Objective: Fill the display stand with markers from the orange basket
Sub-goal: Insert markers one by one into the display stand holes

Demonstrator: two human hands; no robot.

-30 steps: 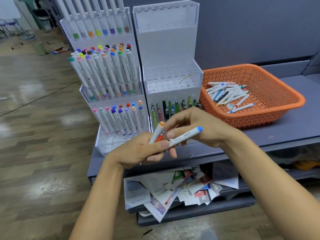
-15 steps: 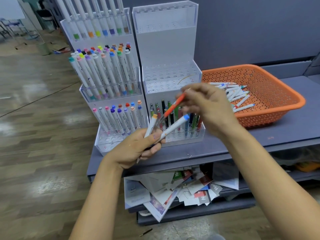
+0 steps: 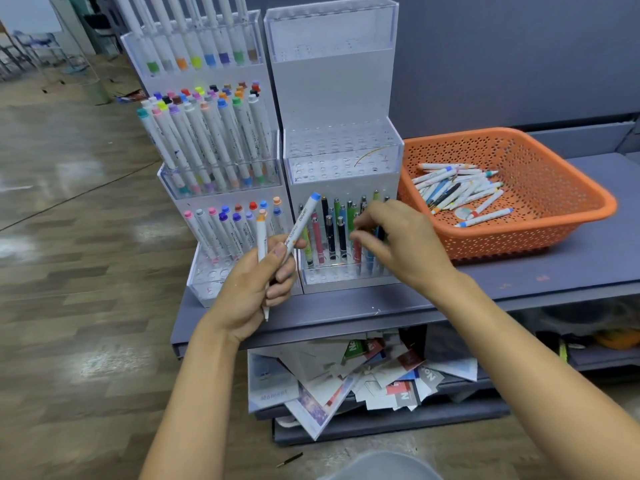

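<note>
We find the left stand [image 3: 207, 174] just beside the right stand [image 3: 332, 81] on the shelf [image 3: 519, 282]; right of them the basket [image 3: 588, 199] holds markers [image 3: 457, 190]; papers [image 3: 346, 379] lie below.

Left hand [image 3: 252, 289] gripping two markers [image 3: 300, 220], right hand [image 3: 405, 244] pinching red marker [image 3: 357, 249] in display stand [image 3: 339, 98]
</note>
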